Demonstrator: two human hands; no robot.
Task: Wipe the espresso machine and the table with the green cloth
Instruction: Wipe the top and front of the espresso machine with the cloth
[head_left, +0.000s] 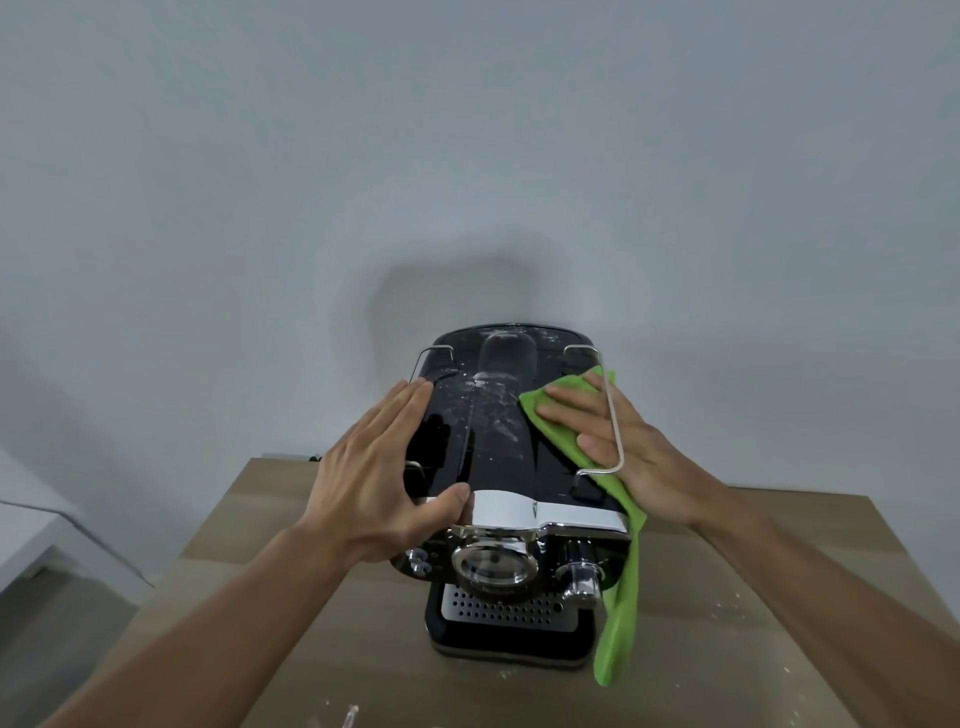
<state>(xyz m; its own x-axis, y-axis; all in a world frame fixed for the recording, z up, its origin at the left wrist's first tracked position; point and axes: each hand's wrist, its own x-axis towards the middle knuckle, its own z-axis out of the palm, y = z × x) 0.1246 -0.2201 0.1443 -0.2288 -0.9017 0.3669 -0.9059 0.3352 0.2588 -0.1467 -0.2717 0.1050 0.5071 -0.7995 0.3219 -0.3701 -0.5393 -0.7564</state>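
Head view looks down on a black espresso machine (498, 457) standing on a wooden table (249, 597) against a pale wall (467, 156). The left hand (374, 467) lies flat on the left edge of the machine's top, fingers straight and together, thumb against the chrome front band, holding nothing. The right hand (613, 436) presses the green cloth (621, 613) onto the right side of the top with straight fingers. It reaches in under the wire rail (615, 421), which crosses over it. One end of the cloth is spread beneath the fingers; the rest hangs down the machine's right side, past the front, toward the table. White smears (488, 395) streak the middle of the glossy top. A perforated drip tray (504, 608) sits at the machine's base, and pale crumbs (727, 608) dot the table on the right.
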